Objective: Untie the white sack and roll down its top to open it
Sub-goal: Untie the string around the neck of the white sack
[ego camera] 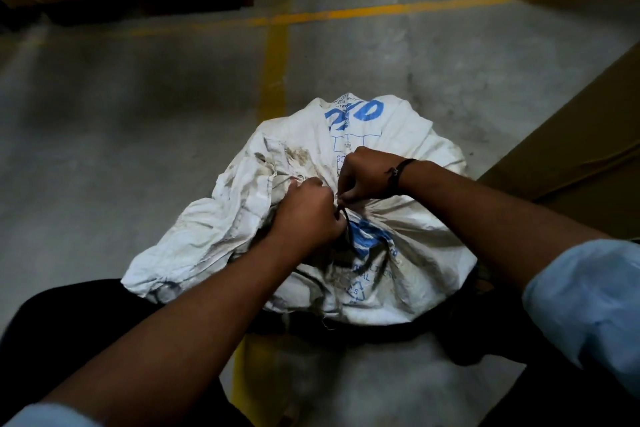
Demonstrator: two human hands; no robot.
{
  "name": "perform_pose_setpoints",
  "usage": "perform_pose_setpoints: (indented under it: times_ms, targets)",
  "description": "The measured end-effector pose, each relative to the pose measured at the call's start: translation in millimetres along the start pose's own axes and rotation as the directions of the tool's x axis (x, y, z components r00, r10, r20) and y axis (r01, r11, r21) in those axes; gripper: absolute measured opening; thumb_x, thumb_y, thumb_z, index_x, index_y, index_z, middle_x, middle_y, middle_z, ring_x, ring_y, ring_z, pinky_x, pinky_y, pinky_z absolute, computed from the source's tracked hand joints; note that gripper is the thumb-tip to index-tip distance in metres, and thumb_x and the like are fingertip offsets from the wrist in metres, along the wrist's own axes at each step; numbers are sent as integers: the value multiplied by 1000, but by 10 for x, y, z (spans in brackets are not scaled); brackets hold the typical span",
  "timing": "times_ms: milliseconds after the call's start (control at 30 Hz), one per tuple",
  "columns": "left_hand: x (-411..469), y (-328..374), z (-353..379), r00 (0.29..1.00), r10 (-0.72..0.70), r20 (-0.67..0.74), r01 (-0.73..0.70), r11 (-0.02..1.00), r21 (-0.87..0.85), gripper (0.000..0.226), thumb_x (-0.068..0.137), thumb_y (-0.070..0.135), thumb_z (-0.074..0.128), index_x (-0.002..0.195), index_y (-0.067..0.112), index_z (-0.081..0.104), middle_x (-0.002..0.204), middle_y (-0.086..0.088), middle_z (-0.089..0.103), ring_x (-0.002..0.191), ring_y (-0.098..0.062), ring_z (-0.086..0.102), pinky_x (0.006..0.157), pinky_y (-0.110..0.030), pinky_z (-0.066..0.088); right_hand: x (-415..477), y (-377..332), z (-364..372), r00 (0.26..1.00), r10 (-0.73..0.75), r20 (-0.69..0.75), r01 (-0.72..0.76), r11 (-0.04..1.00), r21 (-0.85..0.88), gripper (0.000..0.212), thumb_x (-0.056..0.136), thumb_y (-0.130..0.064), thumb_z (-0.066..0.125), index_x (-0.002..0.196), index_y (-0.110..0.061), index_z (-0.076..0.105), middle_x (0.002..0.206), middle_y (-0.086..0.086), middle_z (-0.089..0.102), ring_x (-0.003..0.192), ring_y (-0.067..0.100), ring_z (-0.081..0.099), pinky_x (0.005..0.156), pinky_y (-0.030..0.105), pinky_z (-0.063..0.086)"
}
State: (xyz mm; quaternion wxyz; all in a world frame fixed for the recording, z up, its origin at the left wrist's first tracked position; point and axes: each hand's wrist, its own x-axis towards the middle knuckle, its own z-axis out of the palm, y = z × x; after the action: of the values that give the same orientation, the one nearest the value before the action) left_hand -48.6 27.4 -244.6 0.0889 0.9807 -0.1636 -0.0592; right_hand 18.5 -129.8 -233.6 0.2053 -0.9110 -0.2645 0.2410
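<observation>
Bare floor [138,114] ahead; cardboard [571,135] seemingly close right.

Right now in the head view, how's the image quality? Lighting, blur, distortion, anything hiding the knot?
Head view: dim overall, corners darkened; the white sack is the brightest area, not blown out. Wide-angle bending shows in the yellow floor lines. Slight motion blur on the left hand; right hand sharper. The dark tie sits in shadow between the hands, mostly hidden.
</observation>
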Motion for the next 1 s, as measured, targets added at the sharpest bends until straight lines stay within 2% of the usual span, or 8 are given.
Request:
perform_pose_setpoints:
  times_ms: [133,367,500,633,700,767,867,1000]
  targets:
    - [48,14,-29,995,-72,62,74,997,-22,29,77,39,67,75,10,69,86,-18,68,86,-37,66,73,-34,45,-9,-4,23,1000,11,-9,-11,1000,-23,11,78,-30,78,83,-20,79,80,0,75,72,3,49,76,32,51]
    - [47,141,120,981,-186,50,180,978,105,34,81,38,59,96,10,69,104,-17,67,103,-34,60,105,-45,38,30,-39,65,1000,4,-25,-5,999,-46,10,80,-27,76,84,-19,79,80,1,74,81,14,47,78,34,51]
    - [25,154,190,984,-157,78,142,975,168,29,81,32,55,98,15,70,105,-15,63,106,-31,56,108,-48,32,33,-71,63,1000,-15,-22,14,998,-61,8,82,-22,72,80,-15,77,66,-4,64,78,16,44,71,29,44]
    - [18,21,121,989,-115,92,119,992,-45,11,77,27,61,79,17,63,89,-14,64,92,-32,60,88,-39,45,43,-52,70,999,7,-36,-9,998,-68,12,81,-26,75,86,-17,78,81,4,72,82,13,45,73,29,46]
    - [0,-86,89,984,-158,86,175,953,-249,19,71,27,68,73,14,54,76,-8,60,77,-28,59,67,-30,41,64,-35,45,1000,19,-20,-20,999,-51,14,78,-30,79,86,-18,79,80,3,74,77,9,48,72,29,48]
    - [-26,-194,124,986,-161,46,166,899,-406,27,70,27,73,67,12,51,64,-2,56,62,-23,55,58,-27,35,87,-25,10,1000,17,8,-17,999,-42,16,76,-32,81,84,-19,79,79,2,74,73,6,52,72,28,49]
    - [-100,-278,238,995,-96,-40,67,885,-461,33,72,30,75,66,13,48,61,2,52,61,-19,51,58,-32,39,113,-59,-18,999,11,53,-8,998,-59,18,74,-35,83,84,-21,79,78,0,74,72,6,55,71,27,49]
    - [-136,-352,290,995,-97,-38,61,841,-537,29,80,32,73,71,12,54,75,0,59,76,-16,56,74,-38,47,135,-121,-35,996,13,83,-4,994,-106,18,75,-34,82,87,-20,80,79,0,74,69,3,52,68,25,46]
